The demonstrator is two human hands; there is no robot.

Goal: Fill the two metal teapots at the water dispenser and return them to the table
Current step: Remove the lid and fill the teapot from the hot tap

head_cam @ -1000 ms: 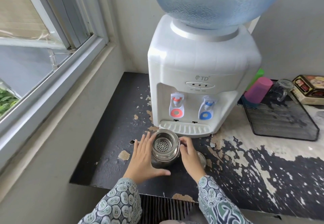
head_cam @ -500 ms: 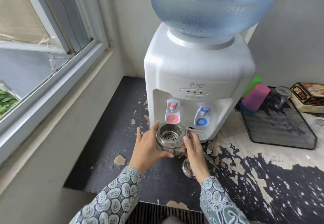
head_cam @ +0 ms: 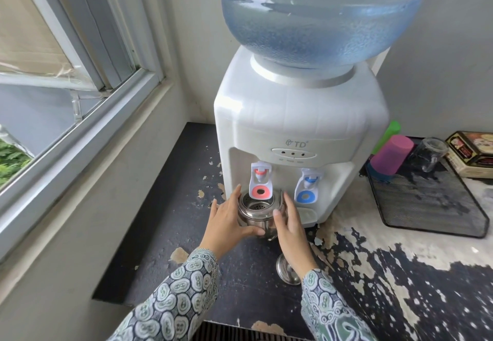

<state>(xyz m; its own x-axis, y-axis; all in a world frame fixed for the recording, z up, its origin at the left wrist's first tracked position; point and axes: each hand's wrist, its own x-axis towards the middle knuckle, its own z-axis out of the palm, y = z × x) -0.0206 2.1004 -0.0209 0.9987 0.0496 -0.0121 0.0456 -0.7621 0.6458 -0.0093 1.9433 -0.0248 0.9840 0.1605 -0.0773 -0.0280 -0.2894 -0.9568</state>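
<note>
left hand (head_cam: 226,223) cupping metal teapot (head_cam: 256,214) | right hand (head_cam: 290,223) gripping its other side | teapot lidless, strainer visible, under red tap (head_cam: 260,180) of water dispenser (head_cam: 298,127) | lid (head_cam: 286,270) on counter (head_cam: 186,207) below right wrist

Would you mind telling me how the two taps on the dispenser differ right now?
The red tap has a red ring and sits on the left; the blue tap has a blue ring and sits on the right. The teapot is held under the red tap; nothing stands under the blue tap. Both share white paddle levers.
</note>
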